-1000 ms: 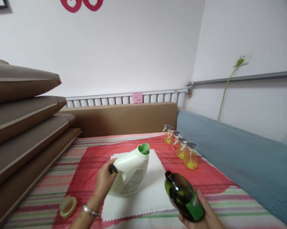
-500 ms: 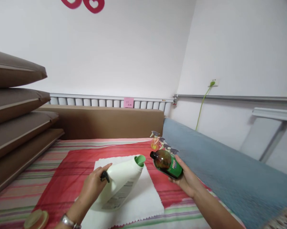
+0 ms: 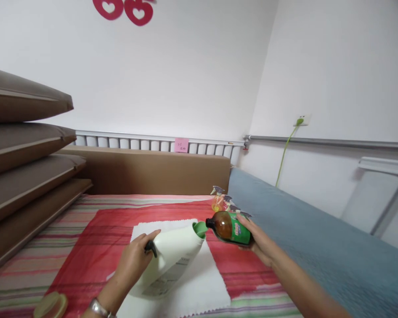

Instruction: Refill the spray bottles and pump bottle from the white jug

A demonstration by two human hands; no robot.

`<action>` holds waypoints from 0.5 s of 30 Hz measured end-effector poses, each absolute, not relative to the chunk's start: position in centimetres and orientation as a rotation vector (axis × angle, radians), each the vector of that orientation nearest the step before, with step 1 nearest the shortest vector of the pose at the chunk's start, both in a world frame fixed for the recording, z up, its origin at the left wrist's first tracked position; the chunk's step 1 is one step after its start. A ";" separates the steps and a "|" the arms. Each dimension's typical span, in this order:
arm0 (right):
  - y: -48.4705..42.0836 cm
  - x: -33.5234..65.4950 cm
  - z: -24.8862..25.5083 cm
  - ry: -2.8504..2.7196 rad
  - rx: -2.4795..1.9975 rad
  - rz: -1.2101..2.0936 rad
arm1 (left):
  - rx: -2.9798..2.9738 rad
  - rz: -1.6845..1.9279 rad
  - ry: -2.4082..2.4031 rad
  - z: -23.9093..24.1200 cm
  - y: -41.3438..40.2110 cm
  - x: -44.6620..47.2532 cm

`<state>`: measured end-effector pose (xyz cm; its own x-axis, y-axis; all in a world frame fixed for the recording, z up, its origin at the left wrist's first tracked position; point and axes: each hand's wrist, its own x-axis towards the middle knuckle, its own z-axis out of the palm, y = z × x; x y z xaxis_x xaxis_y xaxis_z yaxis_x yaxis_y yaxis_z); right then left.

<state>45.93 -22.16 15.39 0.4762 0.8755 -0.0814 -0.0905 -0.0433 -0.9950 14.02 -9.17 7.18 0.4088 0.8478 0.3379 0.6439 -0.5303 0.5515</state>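
Note:
My left hand [image 3: 137, 255] is closed round the handle side of a large white jug [image 3: 170, 251], which tilts to the right over a white cloth [image 3: 202, 287]. A black curved piece [image 3: 150, 248] shows by its thumb. The jug's open mouth has a green spout [image 3: 200, 229] in it. My right hand [image 3: 257, 238] grips a brown bottle [image 3: 223, 226] with a green label, held nearly level. The bottle's black neck is right at the green spout; whether they touch I cannot tell. No flow of liquid can be made out.
Several small spray bottles [image 3: 217, 201] stand behind the brown bottle, partly hidden. A round yellowish lid [image 3: 50, 304] lies at the front left on the red cloth [image 3: 116, 216]. Brown cushions [image 3: 30, 137] are stacked at the left; a blue padded side [image 3: 301, 229] runs along the right.
The brown bottle has moved left, its neck now at the jug's green spout instead of apart from it. The jug has shifted slightly right and down in view, partly with the camera.

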 end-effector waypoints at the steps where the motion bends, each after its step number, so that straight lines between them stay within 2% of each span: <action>1: -22.1 45.9 15.6 -0.769 -1.410 0.895 | 2.336 0.853 1.285 7.1 -9.2 14.0; 15: -21.7 46.4 18.3 -0.989 -1.579 0.782 | 2.339 0.843 1.293 7.4 -9.3 14.3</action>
